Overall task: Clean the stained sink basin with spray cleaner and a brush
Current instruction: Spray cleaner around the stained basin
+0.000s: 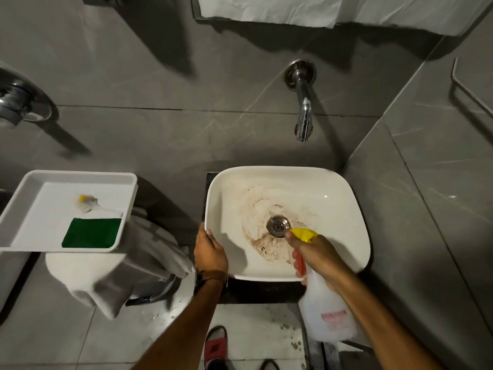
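Note:
A white square sink basin (333, 198) has brown stains around its metal drain (278, 225). My right hand (318, 253) grips a clear spray bottle (326, 313) with a yellow nozzle and red trigger; the nozzle points into the basin just beside the drain. My left hand (210, 252) rests on the basin's left front rim, fingers curled over the edge. A small brush (92, 205) with a white handle and yellow end lies in a white tray (32, 188) to the left, beside a green scrub pad (92, 233).
A chrome wall spout (304, 108) hangs above the basin on the grey tiled wall. Another chrome fitting (21, 102) is at the far left. A grey cloth (138, 263) drapes below the tray. A red slipper (216, 345) shows on the stained floor.

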Tool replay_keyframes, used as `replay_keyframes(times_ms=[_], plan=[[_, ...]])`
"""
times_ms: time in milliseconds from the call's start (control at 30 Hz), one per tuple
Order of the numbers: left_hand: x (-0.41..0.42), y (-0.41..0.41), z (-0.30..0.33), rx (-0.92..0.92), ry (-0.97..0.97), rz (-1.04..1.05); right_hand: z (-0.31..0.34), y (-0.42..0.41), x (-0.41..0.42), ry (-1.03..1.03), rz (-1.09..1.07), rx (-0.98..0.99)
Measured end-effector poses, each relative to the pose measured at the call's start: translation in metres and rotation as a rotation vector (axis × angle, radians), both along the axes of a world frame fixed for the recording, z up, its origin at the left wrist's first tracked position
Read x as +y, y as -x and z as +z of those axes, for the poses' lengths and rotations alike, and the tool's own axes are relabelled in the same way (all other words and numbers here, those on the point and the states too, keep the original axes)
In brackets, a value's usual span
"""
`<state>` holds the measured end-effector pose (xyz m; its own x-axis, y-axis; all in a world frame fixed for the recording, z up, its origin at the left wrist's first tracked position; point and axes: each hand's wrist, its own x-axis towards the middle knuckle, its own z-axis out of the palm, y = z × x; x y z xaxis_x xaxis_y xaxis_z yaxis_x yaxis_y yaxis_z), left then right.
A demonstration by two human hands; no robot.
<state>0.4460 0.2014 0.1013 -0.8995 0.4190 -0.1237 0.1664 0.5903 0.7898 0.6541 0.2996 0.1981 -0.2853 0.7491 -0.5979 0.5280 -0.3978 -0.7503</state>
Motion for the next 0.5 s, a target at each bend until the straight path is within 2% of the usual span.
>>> replay_keyframes(times_ms=[100,200,500], plan=[[-0.001,0.001,0.0,0.003,-0.004,-0.005,0.0,-0.028,-0.022,0.105,-0.01,-0.115],[-0.001,0.001,0.0,-0.011,-0.001,-0.009,0.004,-0.05,-0.032,0.123,-0.051,-0.153],[-0.001,-0.001,0.003,-0.025,-0.008,0.002,0.009,-0.06,-0.038,0.007,-0.116,-0.146]])
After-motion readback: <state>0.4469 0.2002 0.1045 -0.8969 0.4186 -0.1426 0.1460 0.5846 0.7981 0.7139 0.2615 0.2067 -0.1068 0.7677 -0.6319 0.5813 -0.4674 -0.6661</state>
